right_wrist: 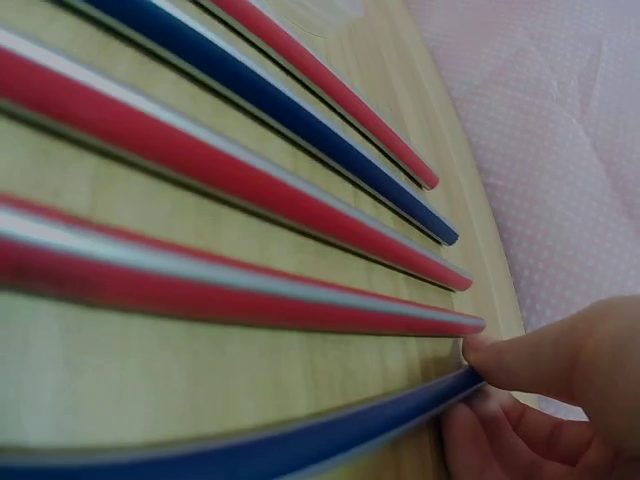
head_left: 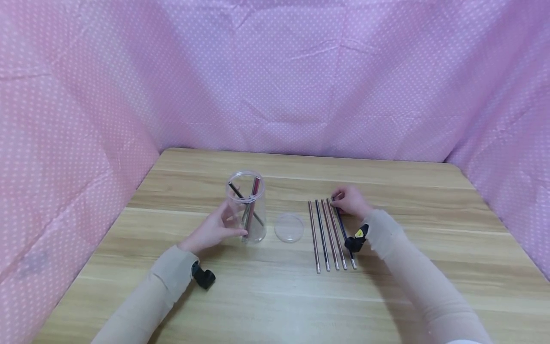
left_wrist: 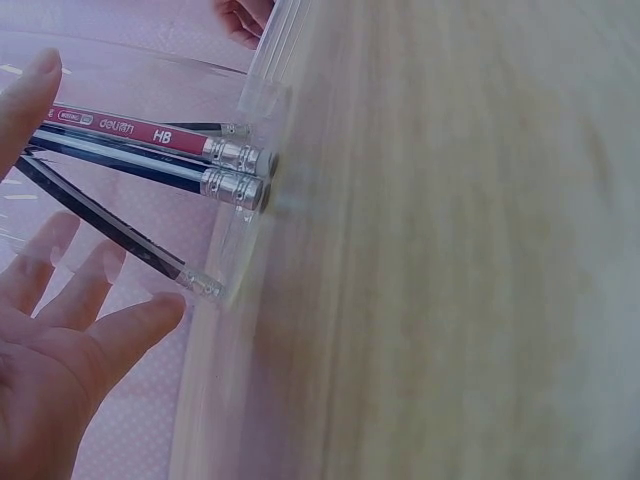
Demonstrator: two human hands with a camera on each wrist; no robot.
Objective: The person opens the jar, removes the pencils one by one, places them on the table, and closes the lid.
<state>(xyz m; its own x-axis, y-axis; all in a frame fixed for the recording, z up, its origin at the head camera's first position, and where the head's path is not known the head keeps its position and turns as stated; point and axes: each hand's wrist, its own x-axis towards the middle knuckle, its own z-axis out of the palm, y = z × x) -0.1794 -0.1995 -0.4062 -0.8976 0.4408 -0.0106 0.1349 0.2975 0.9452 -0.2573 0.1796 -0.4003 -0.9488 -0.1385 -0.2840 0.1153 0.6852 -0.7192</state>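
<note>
My left hand (head_left: 211,231) grips a clear plastic jar (head_left: 259,217) standing on the table, thumb on the near side and other fingers around it. Several pencils lean inside; the left wrist view shows a red pencil (left_wrist: 150,130) marked HB and dark ones, eraser ends at the bottom. To the right, my right hand (head_left: 351,201) pinches the far end of a blue pencil (right_wrist: 380,420), the rightmost in a row. Left of it lie red pencils (right_wrist: 300,300) and another blue pencil (right_wrist: 300,115), roughly parallel, with their eraser ends toward me.
A round clear lid (head_left: 289,228) lies flat between the jar and the pencil row. The wooden table (head_left: 258,306) ends at the back against a pink dotted cloth (head_left: 275,86), which also hangs along both sides. A small black camera sits at each wrist.
</note>
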